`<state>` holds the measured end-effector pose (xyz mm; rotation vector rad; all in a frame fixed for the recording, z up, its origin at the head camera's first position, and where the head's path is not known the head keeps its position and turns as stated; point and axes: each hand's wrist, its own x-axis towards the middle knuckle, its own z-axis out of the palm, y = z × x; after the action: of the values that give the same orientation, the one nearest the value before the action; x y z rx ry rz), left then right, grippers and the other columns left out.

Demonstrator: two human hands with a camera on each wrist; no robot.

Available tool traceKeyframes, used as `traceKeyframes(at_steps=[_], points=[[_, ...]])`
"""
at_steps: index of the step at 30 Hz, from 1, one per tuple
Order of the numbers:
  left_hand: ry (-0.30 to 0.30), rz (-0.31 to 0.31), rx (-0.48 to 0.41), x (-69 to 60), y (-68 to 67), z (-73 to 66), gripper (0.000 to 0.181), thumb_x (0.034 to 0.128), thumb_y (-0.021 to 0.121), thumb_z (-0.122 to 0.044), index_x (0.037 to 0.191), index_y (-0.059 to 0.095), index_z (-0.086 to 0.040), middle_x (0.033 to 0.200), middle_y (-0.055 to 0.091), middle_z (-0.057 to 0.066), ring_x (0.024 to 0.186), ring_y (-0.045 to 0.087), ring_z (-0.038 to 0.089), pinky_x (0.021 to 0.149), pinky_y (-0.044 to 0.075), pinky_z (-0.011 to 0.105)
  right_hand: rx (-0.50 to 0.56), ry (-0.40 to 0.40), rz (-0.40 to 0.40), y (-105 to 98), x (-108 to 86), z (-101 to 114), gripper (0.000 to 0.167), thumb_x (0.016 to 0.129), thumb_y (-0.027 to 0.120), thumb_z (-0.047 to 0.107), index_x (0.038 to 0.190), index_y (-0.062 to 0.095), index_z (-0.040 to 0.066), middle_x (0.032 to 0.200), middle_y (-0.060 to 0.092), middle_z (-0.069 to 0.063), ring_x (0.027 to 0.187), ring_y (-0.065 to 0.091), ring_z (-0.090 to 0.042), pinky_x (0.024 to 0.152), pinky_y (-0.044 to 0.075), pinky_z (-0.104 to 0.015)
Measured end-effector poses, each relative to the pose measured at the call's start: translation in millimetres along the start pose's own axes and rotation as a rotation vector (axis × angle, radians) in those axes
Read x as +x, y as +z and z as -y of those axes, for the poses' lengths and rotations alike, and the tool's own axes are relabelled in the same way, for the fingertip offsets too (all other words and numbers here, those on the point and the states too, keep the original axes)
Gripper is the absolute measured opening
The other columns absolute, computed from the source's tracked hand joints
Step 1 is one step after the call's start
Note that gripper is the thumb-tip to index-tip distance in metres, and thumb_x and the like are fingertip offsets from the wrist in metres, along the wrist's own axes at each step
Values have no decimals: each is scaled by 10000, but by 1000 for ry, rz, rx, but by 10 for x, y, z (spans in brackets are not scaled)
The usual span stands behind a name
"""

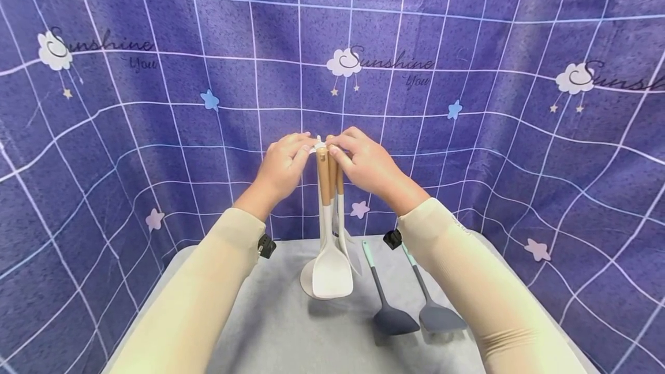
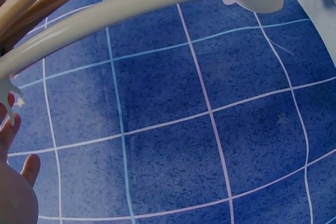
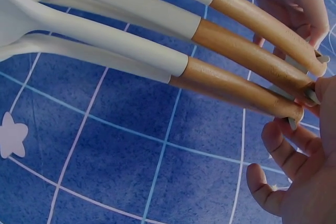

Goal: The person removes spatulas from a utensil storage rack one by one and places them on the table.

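White kitchen utensils with wooden handles hang from hooks atop a utensil stand, whose round white base [image 1: 306,279] shows at the bottom. A white turner [image 1: 332,276] hangs in front; the heads behind it are partly hidden. My left hand [image 1: 283,163] pinches the white hook top [image 1: 319,144] from the left; in the left wrist view, its fingers [image 2: 10,129] meet a hook beside the stand's pole [image 2: 147,9]. My right hand [image 1: 371,163] pinches the end of a wooden handle [image 3: 252,56] at its hook, thumb above. Other wooden handles [image 3: 236,87] hang close by.
Two dark grey turners with mint handles lie on the grey tabletop [image 1: 260,316] to the right: one turner [image 1: 395,321] nearer the stand, the other turner [image 1: 441,317] beside my right forearm. A blue gridded curtain [image 1: 332,27] closes off the back and sides.
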<state>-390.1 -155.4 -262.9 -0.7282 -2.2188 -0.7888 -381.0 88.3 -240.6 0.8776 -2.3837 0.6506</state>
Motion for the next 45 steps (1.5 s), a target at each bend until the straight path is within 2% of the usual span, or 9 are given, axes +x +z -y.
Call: traceKeyframes(at_steps=[10,21,25,28,31,36,38,41,45], points=[[-14,36,-55,-3,-16,39,500,1177,401,-305,1442,778,-112,1637,663,135,1601,548,373,1374,377,583,-22,41,-12,36,-24,112,426,1199,520,400,1518,717,197,1359,654,-75,1133,710,-289,1035,611,-507],[-16,16,-80,-39,32,36,520,1200,368,-321,1481,756,-118,1657,644,141,1631,521,350,1422,310,537,-7,77,3,-17,22,150,419,1187,483,432,1447,726,212,1341,657,-72,1143,689,-284,1044,595,-527],[6,6,-70,-31,48,38,522,1204,368,-327,1493,750,-120,1641,662,129,1635,515,334,1398,343,566,57,149,25,-75,161,192,482,1189,436,463,1470,705,180,1353,660,-101,1200,660,-279,1078,571,-523],[36,-9,-71,-25,69,65,511,1202,383,-313,1472,762,-102,1571,710,130,1623,513,342,1381,352,586,110,199,38,-129,309,223,503,1203,423,460,1398,737,119,1322,683,-123,1257,633,-282,1122,543,-522],[64,-38,-50,-37,73,82,491,1196,407,-293,1443,780,-93,1463,729,143,1534,542,378,1310,400,610,157,243,80,-175,469,250,543,1212,411,469,1374,751,78,1316,747,-143,1281,668,-296,1162,538,-520],[75,-65,-12,-45,80,75,469,1200,426,-291,1441,786,-110,1303,685,135,1344,558,392,1142,463,603,220,327,176,-171,696,247,602,1219,376,481,1454,735,59,1461,765,-154,1381,707,-300,1246,526,-478],[56,-64,-39,-59,95,65,458,1202,436,-277,1444,779,-93,1264,692,147,1299,567,393,1122,471,583,245,368,213,-146,763,244,592,1220,384,471,1456,739,59,1495,747,-163,1404,694,-299,1216,552,-457],[-1,-74,-114,-93,118,26,435,1202,462,-264,1444,771,-77,1254,700,161,1267,573,390,1094,479,548,284,436,269,-116,840,246,578,1221,398,468,1460,741,69,1520,727,-179,1400,688,-305,1094,622,-438],[-50,-121,-188,-116,130,-45,403,1199,504,-264,1416,790,-81,1316,687,162,1298,564,389,1080,473,529,334,502,298,-105,917,242,581,1218,411,477,1473,740,71,1589,685,-164,1436,668,-302,962,649,-398]])
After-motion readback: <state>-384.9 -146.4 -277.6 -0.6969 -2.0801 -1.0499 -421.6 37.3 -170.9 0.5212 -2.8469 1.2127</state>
